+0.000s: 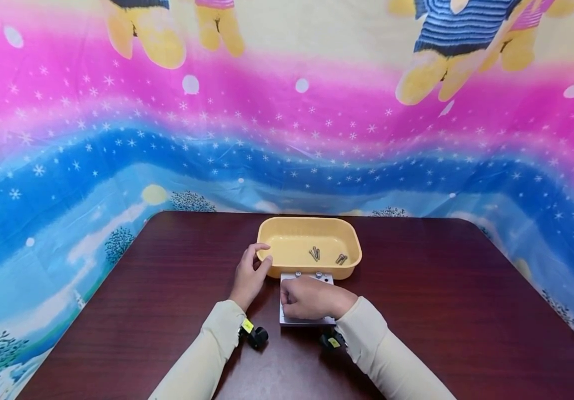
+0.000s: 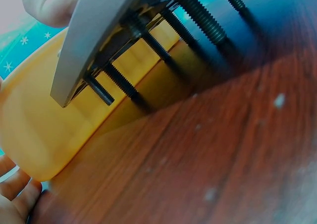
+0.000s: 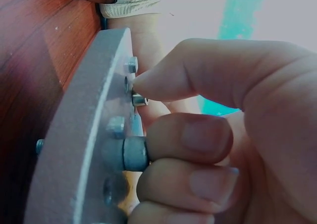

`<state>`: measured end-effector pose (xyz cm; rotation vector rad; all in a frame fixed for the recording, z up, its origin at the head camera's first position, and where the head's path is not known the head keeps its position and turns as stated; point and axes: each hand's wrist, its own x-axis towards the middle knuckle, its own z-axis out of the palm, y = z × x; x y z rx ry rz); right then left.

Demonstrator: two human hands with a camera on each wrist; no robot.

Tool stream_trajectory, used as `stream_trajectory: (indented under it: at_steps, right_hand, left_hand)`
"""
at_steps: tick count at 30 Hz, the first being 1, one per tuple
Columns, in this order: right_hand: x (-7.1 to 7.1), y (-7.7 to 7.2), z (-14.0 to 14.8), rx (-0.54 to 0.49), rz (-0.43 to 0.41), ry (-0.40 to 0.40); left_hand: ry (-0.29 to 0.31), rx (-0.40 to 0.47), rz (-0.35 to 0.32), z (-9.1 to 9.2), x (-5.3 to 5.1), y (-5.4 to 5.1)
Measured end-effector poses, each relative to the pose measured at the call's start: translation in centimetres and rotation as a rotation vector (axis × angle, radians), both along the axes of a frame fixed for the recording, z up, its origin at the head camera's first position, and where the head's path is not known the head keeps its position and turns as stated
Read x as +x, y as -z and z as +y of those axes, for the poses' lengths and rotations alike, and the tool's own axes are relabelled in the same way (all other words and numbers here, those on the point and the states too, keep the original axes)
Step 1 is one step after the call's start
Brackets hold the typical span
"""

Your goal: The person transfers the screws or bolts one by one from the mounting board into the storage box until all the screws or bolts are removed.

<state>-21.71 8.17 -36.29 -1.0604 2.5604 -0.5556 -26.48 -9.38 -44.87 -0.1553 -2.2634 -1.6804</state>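
A yellow plastic bin stands toward the back of the table. My left hand holds its front left corner, index finger over the rim and thumb at the outer wall. In front of the bin lies a silver metal plate with screws through it. Their threaded shanks stick out below, holding the plate above the tabletop. My right hand is over the plate, fingers curled. The right wrist view shows its thumb against a small screw. Beside the curled fingers stands a thicker screw.
Several loose screws lie in the bin in two small groups. The dark reddish wooden table reaches out on both sides. A printed cloth hangs behind it. A small black camera sits on the left wrist.
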Motion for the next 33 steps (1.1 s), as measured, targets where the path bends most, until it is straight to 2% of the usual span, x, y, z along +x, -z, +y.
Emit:
stream_trajectory:
  at_steps: [33]
  right_hand:
    - [-0.15,0.07,-0.18,-0.017,-0.021,0.015]
  left_hand:
    - [0.004,-0.016,0.02,0.0,-0.12,-0.01]
